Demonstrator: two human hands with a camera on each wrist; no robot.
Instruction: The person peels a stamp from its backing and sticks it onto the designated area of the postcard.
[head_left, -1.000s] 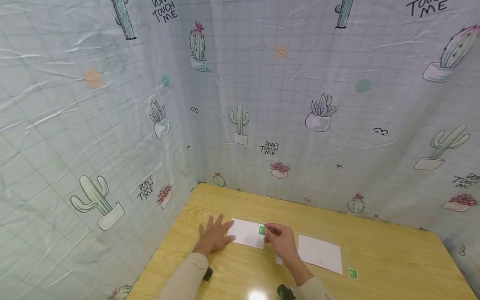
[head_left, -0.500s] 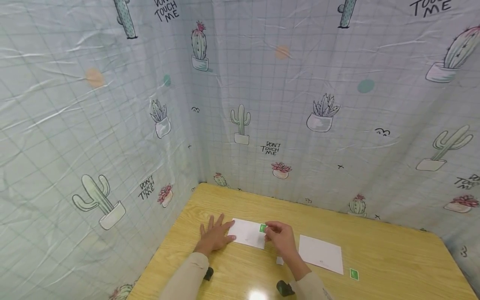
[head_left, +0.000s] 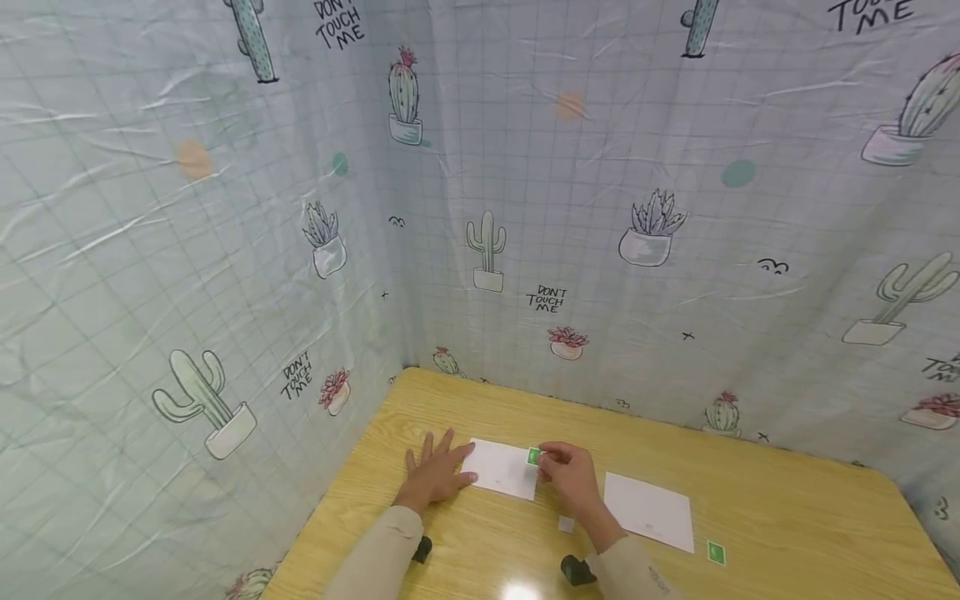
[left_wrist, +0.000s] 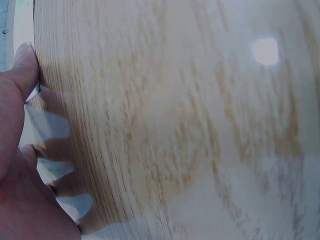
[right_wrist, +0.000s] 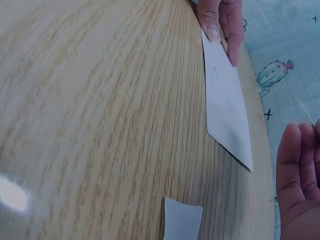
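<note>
In the head view, we see a left hand (head_left: 433, 477) spread wide at the nine o'clock end of a white card (head_left: 497, 469) on a wooden table (head_left: 795, 508), while a right hand (head_left: 573, 475) pinches a green square (head_left: 533, 456) over the card's two o'clock corner, a white scrap (head_left: 566, 524) at six o'clock from that hand, a white sheet (head_left: 651, 517) and a second green square (head_left: 716, 552) toward four. From the left wrist, we find the left hand's thumb touching the card at ten o'clock. From the right wrist, we see the right hand curled at four o'clock, its hold hidden, the card near two.
</note>
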